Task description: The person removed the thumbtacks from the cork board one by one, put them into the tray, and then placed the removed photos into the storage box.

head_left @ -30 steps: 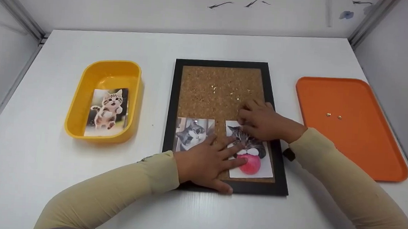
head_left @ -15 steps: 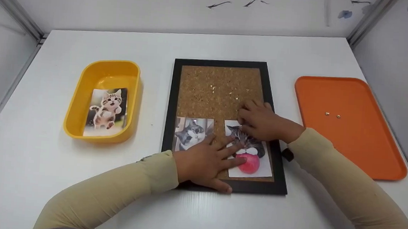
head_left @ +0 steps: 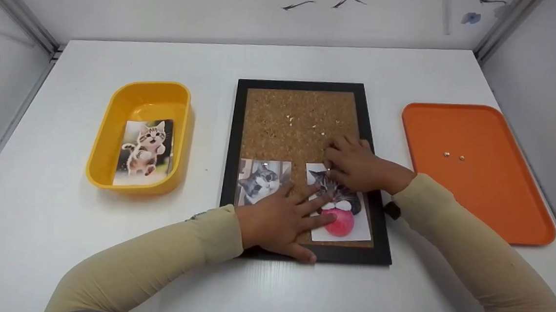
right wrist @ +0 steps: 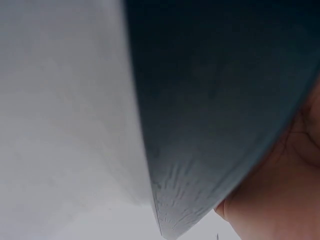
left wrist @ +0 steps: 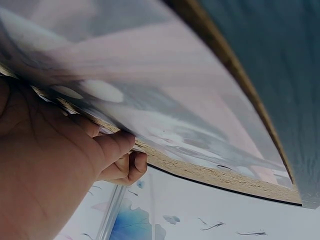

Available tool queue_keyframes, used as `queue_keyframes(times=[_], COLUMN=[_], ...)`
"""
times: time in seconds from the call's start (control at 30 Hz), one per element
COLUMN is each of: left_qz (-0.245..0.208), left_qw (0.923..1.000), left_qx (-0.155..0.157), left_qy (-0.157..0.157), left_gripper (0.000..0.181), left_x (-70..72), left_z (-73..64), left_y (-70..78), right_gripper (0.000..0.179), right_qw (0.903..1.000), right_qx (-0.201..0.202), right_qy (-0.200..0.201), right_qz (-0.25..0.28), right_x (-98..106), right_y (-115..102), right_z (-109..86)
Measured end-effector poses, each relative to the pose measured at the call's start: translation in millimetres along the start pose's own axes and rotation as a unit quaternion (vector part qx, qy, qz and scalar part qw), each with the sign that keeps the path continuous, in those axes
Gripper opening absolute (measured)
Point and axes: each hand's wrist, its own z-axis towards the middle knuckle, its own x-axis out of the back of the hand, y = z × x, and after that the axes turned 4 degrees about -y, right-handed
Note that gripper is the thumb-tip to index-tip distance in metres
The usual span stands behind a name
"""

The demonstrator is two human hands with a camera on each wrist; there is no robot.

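On our left we have a yellow tub (head_left: 146,109) holding a kitten photo (head_left: 145,152). Next comes the black-framed corkboard (head_left: 301,107), flat on the white table (head_left: 191,277), with a grey cat photo (head_left: 257,186) at its lower left. We see the left hand (head_left: 284,222) lying across both lower photos, fingers spread — its tips on the pink-ball cat photo (head_left: 341,229) at lower right. The right hand (head_left: 355,165) curls its fingers at that photo's top; we cannot tell whether they pinch anything. Furthest right, an orange tray (head_left: 485,200) bears two small shiny pieces (head_left: 446,154).
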Motion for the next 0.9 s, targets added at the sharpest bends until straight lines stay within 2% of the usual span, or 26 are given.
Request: queue_keyframes(times=[0.9], left_qz=[-0.005], left_qw=[1.0], left_qx=[-0.002], left_qy=[0.001], left_gripper=[0.089], left_x=[-0.5], left_z=[0.0], left_y=[-0.4], right_gripper=[0.012], right_qw=[0.9998], right_qx=[-0.002], right_qy=[-0.01], right_qz=[0.019], right_x=[1.2], right_y=[-1.5], right_z=[-1.1])
